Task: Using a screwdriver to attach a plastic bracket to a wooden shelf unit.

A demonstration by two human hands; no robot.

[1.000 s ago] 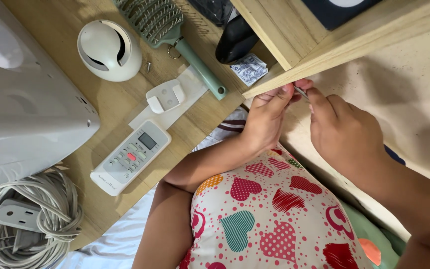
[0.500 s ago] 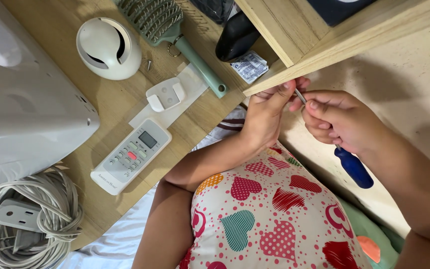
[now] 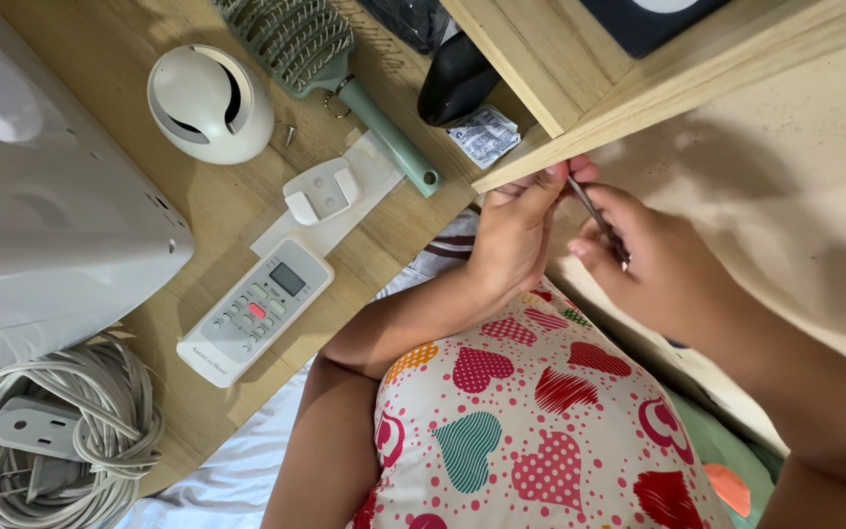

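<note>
Wood panel: a pale wooden board edge (image 3: 580, 147) runs slantwise from the far right down toward the middle, just above both hands.
Left hand: the left hand (image 3: 516, 240) reaches up to the lower end of that edge, fingers curled together and fingertips pressed against the wood beside the tool's tip.
Right hand: the right hand (image 3: 663, 269) sits just right of the left, fingers closed around a thin metal screwdriver shaft (image 3: 597, 220).
Screwdriver: the shaft slants up and left from the right hand's grip to the board edge, between the two hands; its handle is hidden in the fist.
Desk: a light wooden desk (image 3: 217, 211) fills the left side.
On the desk: a white remote control (image 3: 257, 309) lies nearest the left forearm, with a small white wall bracket (image 3: 320, 193) just beyond it, a green hairbrush (image 3: 330, 69) farther off, and a round white device (image 3: 210, 103) to the brush's left.
Near left corner: a coiled grey extension cord (image 3: 56, 431).
Lap: a heart-patterned cushion (image 3: 540, 411) lies below the hands.
</note>
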